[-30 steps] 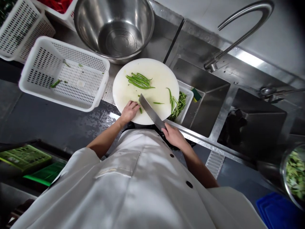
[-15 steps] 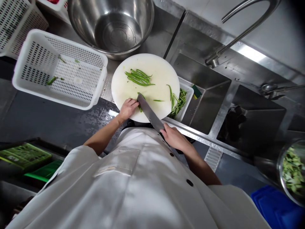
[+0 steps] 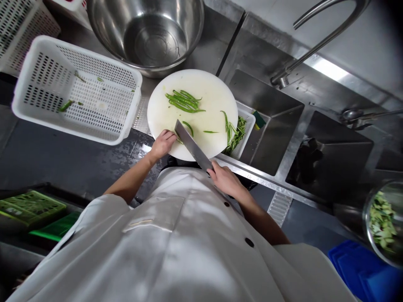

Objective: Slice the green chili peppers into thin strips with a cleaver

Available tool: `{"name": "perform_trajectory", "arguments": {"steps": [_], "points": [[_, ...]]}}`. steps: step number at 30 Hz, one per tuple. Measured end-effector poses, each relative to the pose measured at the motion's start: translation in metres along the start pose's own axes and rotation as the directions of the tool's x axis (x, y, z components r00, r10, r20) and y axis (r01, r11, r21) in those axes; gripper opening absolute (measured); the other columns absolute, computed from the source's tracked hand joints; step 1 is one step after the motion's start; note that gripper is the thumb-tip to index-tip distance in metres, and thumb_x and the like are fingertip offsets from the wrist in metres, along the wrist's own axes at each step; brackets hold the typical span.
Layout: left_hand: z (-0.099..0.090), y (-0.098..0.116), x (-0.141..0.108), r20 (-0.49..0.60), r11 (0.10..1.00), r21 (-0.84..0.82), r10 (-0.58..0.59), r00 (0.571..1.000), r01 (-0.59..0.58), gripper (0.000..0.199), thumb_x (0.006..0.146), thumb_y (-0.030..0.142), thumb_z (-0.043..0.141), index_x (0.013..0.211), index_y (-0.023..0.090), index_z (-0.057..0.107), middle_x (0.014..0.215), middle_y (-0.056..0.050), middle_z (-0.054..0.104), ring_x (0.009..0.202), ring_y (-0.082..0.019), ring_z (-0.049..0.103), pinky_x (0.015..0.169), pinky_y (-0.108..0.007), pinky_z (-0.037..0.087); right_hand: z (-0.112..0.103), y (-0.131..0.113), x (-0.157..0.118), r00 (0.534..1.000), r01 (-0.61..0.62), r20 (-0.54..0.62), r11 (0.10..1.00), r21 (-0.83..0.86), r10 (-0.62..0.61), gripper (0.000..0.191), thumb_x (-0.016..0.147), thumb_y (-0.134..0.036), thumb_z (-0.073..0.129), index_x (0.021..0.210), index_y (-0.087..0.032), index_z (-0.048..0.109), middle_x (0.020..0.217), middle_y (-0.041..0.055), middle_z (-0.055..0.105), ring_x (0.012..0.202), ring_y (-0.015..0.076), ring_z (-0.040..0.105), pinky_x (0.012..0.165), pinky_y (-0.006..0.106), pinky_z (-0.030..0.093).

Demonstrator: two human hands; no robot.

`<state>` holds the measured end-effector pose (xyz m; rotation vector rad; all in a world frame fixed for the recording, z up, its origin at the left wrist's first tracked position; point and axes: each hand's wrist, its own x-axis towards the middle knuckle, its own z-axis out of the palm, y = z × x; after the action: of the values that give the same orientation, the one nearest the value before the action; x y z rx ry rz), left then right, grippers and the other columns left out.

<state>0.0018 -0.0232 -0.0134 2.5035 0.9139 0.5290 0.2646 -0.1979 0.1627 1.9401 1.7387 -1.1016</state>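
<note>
In my right hand [image 3: 224,179] is the handle of a large kitchen knife [image 3: 194,147], its blade slanting up and left across the round white cutting board [image 3: 214,90]. My left hand [image 3: 163,144] is closed at the board's left front edge, holding a green chili pepper [image 3: 179,141] mostly hidden by fingers and blade. One curved pepper piece [image 3: 189,127] lies just beyond the blade. A bunch of whole green chili peppers [image 3: 184,101] rests farther back. Cut green strips [image 3: 227,126] lie at the right edge, above a white basket [image 3: 248,133] holding more.
A white perforated basket [image 3: 91,52] with a few green scraps stands at left. Behind the board sits a large steel bowl [image 3: 185,52]. Sinks [image 3: 280,126] and a curved faucet [image 3: 327,42] are at right, with a bowl of cut greens [image 3: 382,222] beyond.
My left hand has shifted slightly left. The knife's tip has also moved left, and the curved pepper piece beyond it now shows more fully.
</note>
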Motion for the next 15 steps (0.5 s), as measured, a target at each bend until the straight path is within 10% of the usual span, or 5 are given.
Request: {"name": "perform_trajectory", "arguments": {"steps": [11,15], "points": [[-0.004,0.0,-0.001,0.003,0.997,-0.053,0.062,0.998,-0.062,0.033,0.107,0.025,0.039,0.102,0.024,0.071,0.104,-0.01,0.071,0.098,-0.025,0.062,0.094,-0.044,0.056,0.01,-0.022,0.055,0.993,0.082,-0.088,0.994,0.066,-0.077,0.032,0.113,-0.034,0.038,0.134,-0.018,0.055,0.106,0.0142,0.077,0.097,0.0296,0.071,0.076,0.032,0.042],[-0.02,-0.01,0.025,-0.035,0.995,-0.085,-0.049,0.998,0.046,0.027,0.102,0.021,0.044,0.099,0.021,0.071,0.098,-0.01,0.07,0.098,-0.025,0.063,0.092,-0.042,0.056,0.018,0.01,0.041,0.984,0.102,-0.154,0.989,0.104,-0.085,0.033,0.113,-0.037,0.037,0.129,-0.021,0.06,0.104,0.0111,0.076,0.099,0.0297,0.07,0.08,0.032,0.045]]}}
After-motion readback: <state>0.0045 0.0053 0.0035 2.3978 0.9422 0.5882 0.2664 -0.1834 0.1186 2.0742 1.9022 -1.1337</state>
